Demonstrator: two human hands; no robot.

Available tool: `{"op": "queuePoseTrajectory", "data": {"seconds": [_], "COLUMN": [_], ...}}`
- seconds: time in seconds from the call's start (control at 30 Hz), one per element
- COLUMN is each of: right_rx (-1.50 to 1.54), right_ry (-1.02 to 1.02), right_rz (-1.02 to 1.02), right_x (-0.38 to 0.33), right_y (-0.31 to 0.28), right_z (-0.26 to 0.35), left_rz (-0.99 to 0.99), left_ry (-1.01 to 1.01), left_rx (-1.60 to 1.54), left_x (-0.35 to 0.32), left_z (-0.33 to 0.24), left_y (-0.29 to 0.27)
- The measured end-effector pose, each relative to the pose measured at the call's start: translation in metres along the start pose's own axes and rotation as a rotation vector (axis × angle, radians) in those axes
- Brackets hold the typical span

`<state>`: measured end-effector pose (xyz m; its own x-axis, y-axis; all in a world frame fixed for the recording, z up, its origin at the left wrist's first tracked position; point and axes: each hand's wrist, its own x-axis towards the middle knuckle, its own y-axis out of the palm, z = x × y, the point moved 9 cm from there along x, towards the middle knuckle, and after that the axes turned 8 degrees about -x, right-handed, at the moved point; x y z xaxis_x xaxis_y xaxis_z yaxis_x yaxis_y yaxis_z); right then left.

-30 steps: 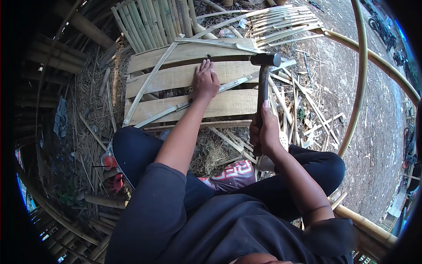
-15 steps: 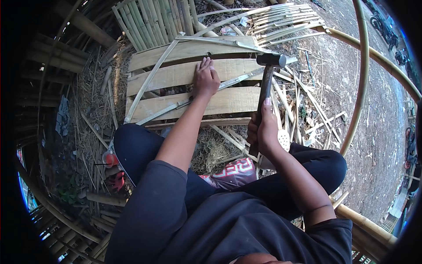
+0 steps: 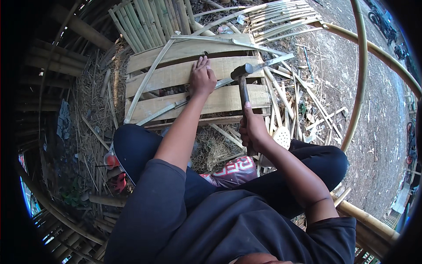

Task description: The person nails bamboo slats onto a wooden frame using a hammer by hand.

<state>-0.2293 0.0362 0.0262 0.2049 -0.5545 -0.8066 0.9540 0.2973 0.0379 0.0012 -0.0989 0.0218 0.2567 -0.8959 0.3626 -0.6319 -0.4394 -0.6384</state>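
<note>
My right hand (image 3: 255,128) is closed round the dark handle of a hammer (image 3: 244,90). The hammer's heavy metal head appears over the pale bamboo strip that crosses the boards; whether it touches cannot be told. My left hand (image 3: 203,79) lies with fingers stretched over the middle board of a slatted wooden platform (image 3: 167,83), its wrist crossing the diagonal bamboo strip (image 3: 162,112). Another bamboo strip (image 3: 151,79) slants over the platform's left side, and a third strip (image 3: 228,42) runs along its far board. Anything under my left palm is hidden.
Bamboo slat panels (image 3: 145,26) stand beyond the platform, with a second bundle of split slats (image 3: 285,20) at the far right. Curved bamboo poles (image 3: 361,75) arch on the right. Scrap strips (image 3: 318,110) litter the ground. A red and maroon printed bag (image 3: 235,171) lies between my legs.
The hammer has come down and to the left, from beyond the platform's right edge to over the boards. My left hand stays almost in place.
</note>
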Motion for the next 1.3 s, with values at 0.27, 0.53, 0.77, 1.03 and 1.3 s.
{"op": "queuePoseTrajectory", "data": {"seconds": [0.27, 0.53, 0.77, 1.03, 1.3], "right_rx": [0.127, 0.147, 0.21, -0.909, -1.2], "right_ry": [-0.15, 0.155, 0.053, -0.601, -0.738], "right_rz": [0.077, 0.296, 0.152, -0.321, -0.433], "right_x": [-0.004, -0.005, 0.0, -0.002, -0.002], "right_y": [-0.017, 0.004, -0.016, -0.044, -0.045], "right_z": [0.019, 0.011, 0.022, 0.061, 0.052], "left_rz": [-0.017, -0.011, -0.018, -0.076, 0.019], "left_ry": [-0.041, -0.006, -0.042, -0.143, -0.262], "left_rx": [-0.018, -0.002, -0.038, 0.249, 0.442], "left_x": [-0.002, -0.003, -0.003, -0.004, -0.004], "left_z": [0.001, 0.007, 0.002, 0.014, 0.024], "left_y": [-0.007, -0.01, -0.011, -0.016, -0.011]}}
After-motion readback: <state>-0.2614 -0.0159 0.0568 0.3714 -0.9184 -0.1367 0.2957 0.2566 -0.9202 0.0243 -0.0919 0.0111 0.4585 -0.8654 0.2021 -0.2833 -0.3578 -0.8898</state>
